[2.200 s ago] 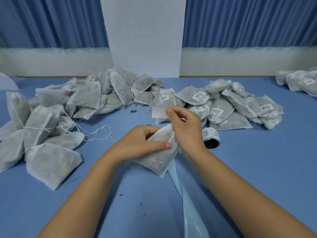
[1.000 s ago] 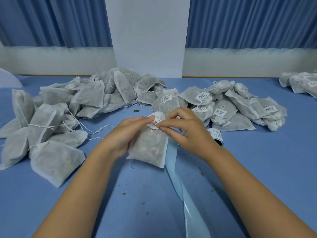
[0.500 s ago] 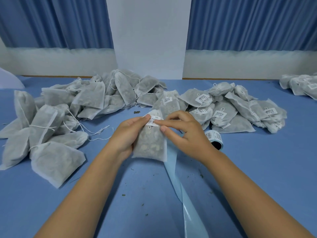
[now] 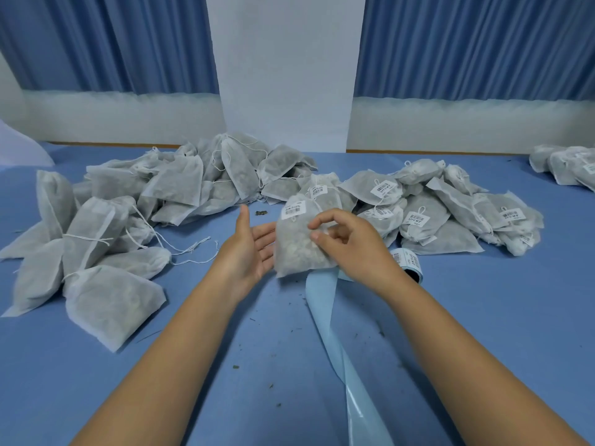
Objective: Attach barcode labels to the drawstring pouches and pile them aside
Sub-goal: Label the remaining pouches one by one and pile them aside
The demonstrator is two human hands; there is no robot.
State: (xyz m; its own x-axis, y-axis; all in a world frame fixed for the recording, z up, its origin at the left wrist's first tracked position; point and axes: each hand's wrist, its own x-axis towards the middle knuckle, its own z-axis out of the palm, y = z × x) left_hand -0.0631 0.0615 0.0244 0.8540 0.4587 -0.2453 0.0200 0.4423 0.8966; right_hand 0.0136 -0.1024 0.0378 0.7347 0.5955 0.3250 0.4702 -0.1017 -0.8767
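The right hand (image 4: 354, 249) pinched the labelled pouch (image 4: 299, 243), long axis pointing away, while the left hand (image 4: 248, 249) lay spread, apparently touching its edge. The finished pile (image 4: 450, 214) lay just beyond, rightward, nearer the right hand.

Blue curtains (image 4: 112, 43) beside white pillar (image 4: 286, 75)

Blue pleated curtains (image 4: 106, 43) either side of a white pillar (image 4: 286, 72), pale wall band (image 4: 122, 117) beneath, blue-covered table (image 4: 483, 317)
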